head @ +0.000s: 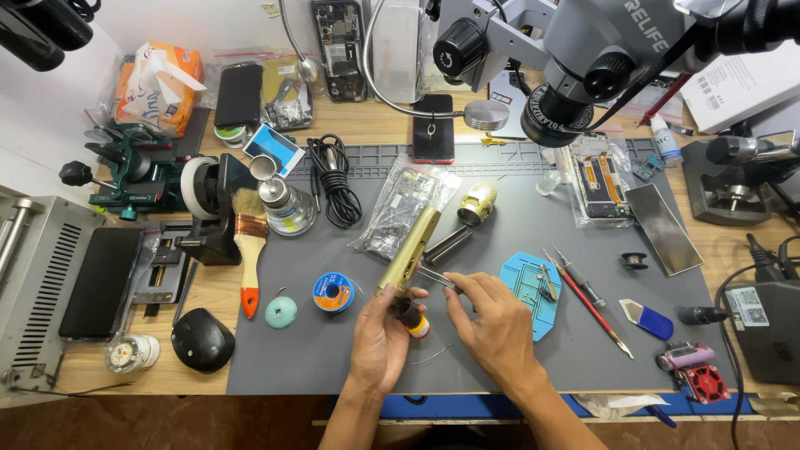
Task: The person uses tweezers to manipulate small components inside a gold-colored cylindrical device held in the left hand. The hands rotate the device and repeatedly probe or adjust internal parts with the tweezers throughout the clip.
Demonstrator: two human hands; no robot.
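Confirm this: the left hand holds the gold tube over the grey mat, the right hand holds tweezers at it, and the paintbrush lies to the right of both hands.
One thing is off. The head view shows the paintbrush lying to the left of both hands, beside the grey mat's left edge. The rest stands: the left hand holds the gold tube, and the right hand holds tweezers at it.

Brushed metal over matt rubber

A gold-toned metal tube (408,252) is gripped; a matt grey mat (317,358) is spread beneath the left hand (379,342).

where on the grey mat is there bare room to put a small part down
Free: near edge of mat below spool; patch between blue tray and tape roll. Crowded: around left hand, right hand and brass tube.
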